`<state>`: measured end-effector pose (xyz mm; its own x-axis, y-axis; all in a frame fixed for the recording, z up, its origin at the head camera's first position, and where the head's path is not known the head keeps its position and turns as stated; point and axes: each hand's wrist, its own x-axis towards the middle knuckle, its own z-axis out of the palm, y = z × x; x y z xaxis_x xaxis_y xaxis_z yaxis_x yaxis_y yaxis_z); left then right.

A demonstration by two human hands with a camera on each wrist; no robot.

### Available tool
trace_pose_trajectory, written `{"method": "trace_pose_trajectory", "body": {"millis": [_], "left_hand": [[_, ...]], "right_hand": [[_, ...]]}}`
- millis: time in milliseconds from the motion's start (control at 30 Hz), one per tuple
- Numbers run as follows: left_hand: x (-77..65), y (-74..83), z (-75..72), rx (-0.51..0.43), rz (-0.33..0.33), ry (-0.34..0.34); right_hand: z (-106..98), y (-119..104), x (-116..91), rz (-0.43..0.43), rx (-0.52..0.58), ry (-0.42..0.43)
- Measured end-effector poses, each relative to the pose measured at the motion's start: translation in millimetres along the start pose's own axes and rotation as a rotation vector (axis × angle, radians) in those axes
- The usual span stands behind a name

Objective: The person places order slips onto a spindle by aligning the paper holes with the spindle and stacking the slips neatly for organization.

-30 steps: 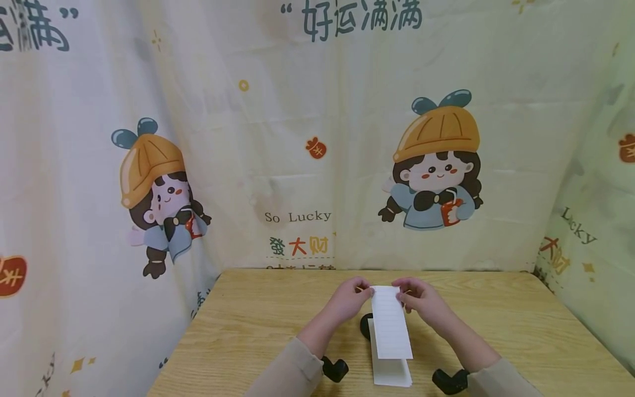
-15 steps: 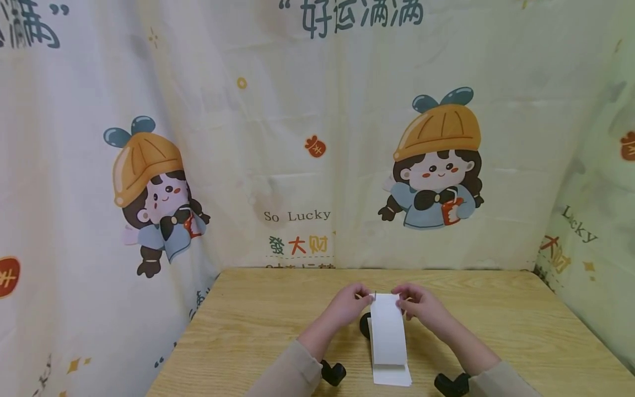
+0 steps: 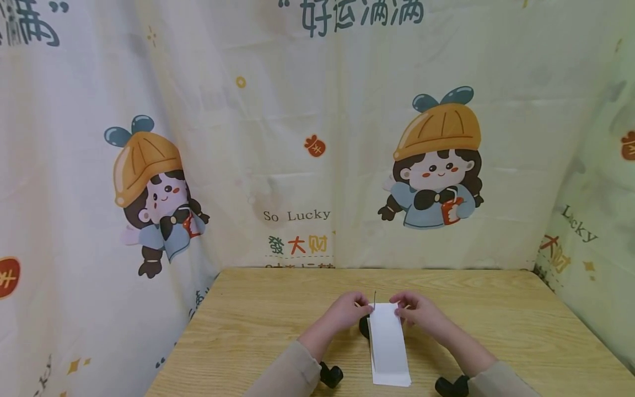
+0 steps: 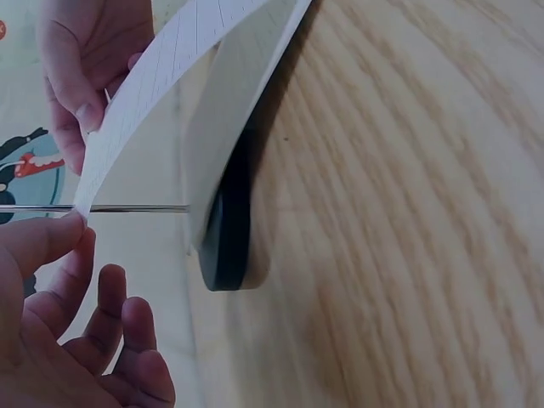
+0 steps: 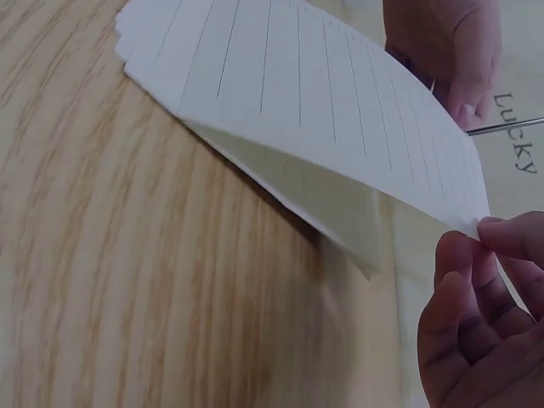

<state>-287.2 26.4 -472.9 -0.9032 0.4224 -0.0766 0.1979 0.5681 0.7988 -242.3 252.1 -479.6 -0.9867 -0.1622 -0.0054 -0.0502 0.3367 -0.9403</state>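
Note:
A lined white paper slip [image 3: 389, 344] is held at its far edge by both hands. My left hand [image 3: 345, 313] pinches one far corner between thumb and finger, beside a thin metal spike [image 4: 140, 208] that passes through the slip. At the opposite corner, the thumb and index finger of my right hand [image 5: 489, 314] grip the paper. The spike's top [image 3: 375, 298] sticks up above the slip. Below lies more white paper [image 4: 234, 93], with a gap under the bowed upper slip. The spike's round black base [image 4: 225, 242] is partly hidden beneath this paper.
The wooden table [image 3: 268, 320] extends around the papers. A printed curtain [image 3: 347, 182] hangs behind and along the sides. Black camera mounts [image 3: 331, 375] are worn at both wrists, near the tabletop.
Both hands have lowered the far edge of the slip toward the base. More of the spike now stands above the paper, and the near end has come down over the lower sheets.

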Motion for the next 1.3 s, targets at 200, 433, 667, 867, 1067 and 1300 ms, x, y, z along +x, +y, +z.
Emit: {"method": "trace_pose_trajectory", "body": {"millis": [200,433,667,867,1067,1300], "left_hand": [[-1.9,-0.4,1.5,0.035,0.015,-0.007],[-0.8,-4.1,7.7,0.109,0.016,0.005],[0.2,-8.7,11.8,0.197,0.026,0.008],[1.5,-9.9,16.0,0.275,0.008,0.009],[2.1,-10.2,18.1,0.452,0.041,0.046],[3.9,-11.0,21.6,0.525,0.030,0.067]], "right_hand": [[3,8,2,0.014,-0.078,-0.006],[7,12,4,0.031,-0.166,-0.009],[10,20,5,-0.033,-0.197,-0.044],[12,22,4,-0.029,-0.235,-0.051],[14,22,5,-0.003,-0.284,-0.045],[18,19,6,0.065,-0.356,0.007]]}}
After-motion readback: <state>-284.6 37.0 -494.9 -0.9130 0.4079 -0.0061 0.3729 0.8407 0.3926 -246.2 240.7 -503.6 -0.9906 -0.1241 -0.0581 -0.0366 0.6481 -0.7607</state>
